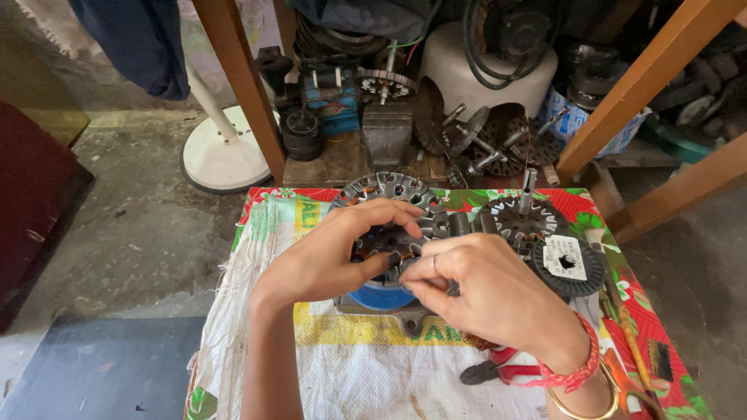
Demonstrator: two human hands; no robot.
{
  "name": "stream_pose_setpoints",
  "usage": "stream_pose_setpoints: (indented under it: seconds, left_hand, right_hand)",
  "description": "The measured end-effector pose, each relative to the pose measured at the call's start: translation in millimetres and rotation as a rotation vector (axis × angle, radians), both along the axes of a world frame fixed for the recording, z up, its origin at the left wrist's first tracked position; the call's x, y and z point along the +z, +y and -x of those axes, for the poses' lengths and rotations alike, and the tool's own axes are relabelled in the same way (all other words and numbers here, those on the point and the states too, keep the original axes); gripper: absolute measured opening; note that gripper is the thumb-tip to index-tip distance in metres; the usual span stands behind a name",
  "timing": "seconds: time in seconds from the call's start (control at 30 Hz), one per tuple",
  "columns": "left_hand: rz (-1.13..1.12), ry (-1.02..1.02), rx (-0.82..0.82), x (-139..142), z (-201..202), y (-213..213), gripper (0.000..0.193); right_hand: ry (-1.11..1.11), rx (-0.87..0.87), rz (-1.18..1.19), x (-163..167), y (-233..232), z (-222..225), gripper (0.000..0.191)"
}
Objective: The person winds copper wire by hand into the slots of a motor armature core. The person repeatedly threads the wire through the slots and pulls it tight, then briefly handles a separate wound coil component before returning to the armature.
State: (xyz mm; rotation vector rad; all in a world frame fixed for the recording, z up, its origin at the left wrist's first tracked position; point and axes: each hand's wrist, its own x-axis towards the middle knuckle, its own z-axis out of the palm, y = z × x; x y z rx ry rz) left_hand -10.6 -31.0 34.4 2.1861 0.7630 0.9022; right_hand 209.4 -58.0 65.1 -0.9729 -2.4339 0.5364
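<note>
Both hands meet over the middle of a small cloth-covered table. Left hand comes in with the wrist bent and fingers curled, gripping the near rim of a round slotted motor stator with copper windings. Right hand crosses from the near right corner, knuckles up, thumb and forefinger pinched narrow against the stator's centre; whether they pinch a wire I cannot tell. Two bangles ring that wrist, one red, one gold.

One stator is in hand, and its lower half is hidden by the fingers. Beneath it sit one blue disc and a grey metal base, both mostly covered. Red-handled pliers lie near the right wrist, partly hidden. Toward the table's far right edge stand one toothed rotor with a shaft and one dark wire spool. Beyond the far edge, motor parts crowd a wooden shelf, too jumbled to count.
</note>
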Motion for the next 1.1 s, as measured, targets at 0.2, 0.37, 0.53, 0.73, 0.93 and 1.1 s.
stream_pose_setpoints:
  seconds: [0.2, 0.37, 0.53, 0.73, 0.93, 1.1]
  left_hand:
    - [0.022, -0.005, 0.01, 0, -2, 1, 0.038]
    - [0.019, -0.013, 0.01, -1, -3, 1, 0.039]
    - [0.017, -0.003, 0.017, -2, -3, 1, 0.037]
    - [0.003, 0.03, 0.035, -1, -4, 0, 0.034]
    - [0.019, 0.038, 0.037, 0, -4, 0, 0.035]
    - [0.028, 0.033, 0.048, 0, -4, -1, 0.034]
  right_hand:
    - [-0.144, -0.022, 0.19, 7, -1, -6, 0.02]
    - [-0.214, 0.034, 0.181, -2, -1, -7, 0.023]
    - [-0.302, -0.044, 0.195, -4, 8, -20, 0.022]
    - [-0.491, -0.331, 0.254, 9, 14, -42, 0.02]
    - [-0.239, -0.335, 0.253, 17, 8, -48, 0.021]
    - [-0.144, -0.355, 0.237, 14, 8, -43, 0.018]
